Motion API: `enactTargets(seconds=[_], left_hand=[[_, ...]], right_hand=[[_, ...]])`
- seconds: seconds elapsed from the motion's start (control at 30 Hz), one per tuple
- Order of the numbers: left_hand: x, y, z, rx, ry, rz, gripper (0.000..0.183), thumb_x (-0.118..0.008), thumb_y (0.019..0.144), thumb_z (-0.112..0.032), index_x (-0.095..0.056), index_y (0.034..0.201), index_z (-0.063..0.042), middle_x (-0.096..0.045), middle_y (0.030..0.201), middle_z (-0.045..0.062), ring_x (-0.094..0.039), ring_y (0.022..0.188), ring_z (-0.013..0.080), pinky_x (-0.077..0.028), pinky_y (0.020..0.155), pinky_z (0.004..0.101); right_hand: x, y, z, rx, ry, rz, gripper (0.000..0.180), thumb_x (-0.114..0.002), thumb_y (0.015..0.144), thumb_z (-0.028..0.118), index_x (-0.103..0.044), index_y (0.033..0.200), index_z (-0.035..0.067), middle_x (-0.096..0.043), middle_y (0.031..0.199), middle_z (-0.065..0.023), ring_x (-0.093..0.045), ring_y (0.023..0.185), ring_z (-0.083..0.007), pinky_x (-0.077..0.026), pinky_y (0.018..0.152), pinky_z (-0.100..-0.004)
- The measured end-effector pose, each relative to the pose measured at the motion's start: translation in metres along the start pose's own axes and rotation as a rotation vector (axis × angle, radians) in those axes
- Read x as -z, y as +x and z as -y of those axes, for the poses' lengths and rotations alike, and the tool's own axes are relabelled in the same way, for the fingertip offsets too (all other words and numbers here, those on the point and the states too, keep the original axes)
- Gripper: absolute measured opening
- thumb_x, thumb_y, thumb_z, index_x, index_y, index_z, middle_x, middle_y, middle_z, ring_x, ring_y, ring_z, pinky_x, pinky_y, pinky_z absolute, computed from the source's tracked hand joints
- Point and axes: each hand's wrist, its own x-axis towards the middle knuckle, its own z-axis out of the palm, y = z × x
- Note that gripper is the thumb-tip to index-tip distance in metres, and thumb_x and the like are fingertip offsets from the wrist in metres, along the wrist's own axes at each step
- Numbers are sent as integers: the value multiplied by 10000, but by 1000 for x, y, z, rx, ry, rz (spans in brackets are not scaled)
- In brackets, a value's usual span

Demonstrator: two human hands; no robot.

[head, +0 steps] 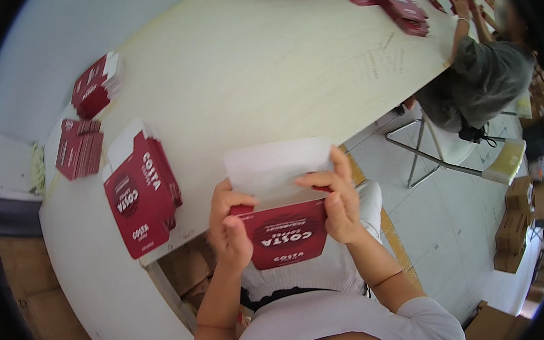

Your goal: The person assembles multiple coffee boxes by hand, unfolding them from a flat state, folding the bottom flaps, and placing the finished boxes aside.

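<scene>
Both my hands hold a red Costa Coffee carton [287,236] over my lap, near the table's front edge. Its white-lined flap [279,169] stands up at the far side, and red side tabs show by my fingers. My left hand [231,226] grips the left side, thumb along the front panel. On the right side, my right hand [339,203] has its thumb at the panel's edge and its fingers at the flap and side tab. To the left, a stack of flat red Costa cartons [142,199] lies on the table.
Farther left are a pile of small red boxes or cards [78,149] and another carton stack [96,85]. More red cartons [400,9] lie at the table's [245,76] far end, where a person [480,72] sits handling some. A folding chair [453,155] and cardboard boxes [516,222] stand right.
</scene>
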Motion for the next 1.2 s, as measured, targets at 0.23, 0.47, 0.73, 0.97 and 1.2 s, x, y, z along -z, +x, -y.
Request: enactTargets(seconds=[0.23, 0.47, 0.73, 0.97, 1.2], left_hand=[[1, -2, 3, -87, -198, -84, 350, -482, 898, -249, -307, 1110, -32, -482, 1027, 180, -490, 879, 166, -411, 778, 287], [10, -2, 3, -28, 34, 10, 347, -497, 879, -363, -544, 842, -22, -521, 951, 109, -490, 841, 162, -400, 735, 268], [17, -2, 7, -41, 48, 163, 477, -577, 797, -463, -564, 935, -6, -526, 968, 109, -520, 834, 170, -409, 721, 262], [10, -4, -1, 109, -122, 100, 521, -692, 690, -403, -568, 1035, -32, -567, 1014, 111, -553, 898, 222, -445, 755, 299], [13, 0, 1, -17, -63, 161, 437, -696, 708, -330, -582, 1029, -56, -566, 1036, 120, -549, 910, 226, -444, 760, 307]], right_hand=[[-17, -5, -15, 229, 442, -100, 81, -434, 886, 74, -482, 927, 23, -504, 1029, -182, -572, 903, -385, -480, 767, -434], [3, -2, -6, 53, 228, 191, 180, -625, 790, 142, -544, 905, 30, -541, 973, -146, -571, 917, -318, -471, 761, -385], [18, 5, 15, -548, 467, 362, 248, -623, 719, -3, -597, 966, 1, -544, 1119, -139, -529, 1011, -212, -415, 874, -312], [22, 4, 15, -646, 396, 341, 300, -533, 771, -58, -603, 1059, -13, -541, 1165, -167, -541, 1026, -191, -445, 838, -285], [21, 5, 14, -425, 347, 445, 370, -480, 757, -120, -603, 1081, 10, -545, 1168, -164, -551, 1027, -222, -448, 826, -277]])
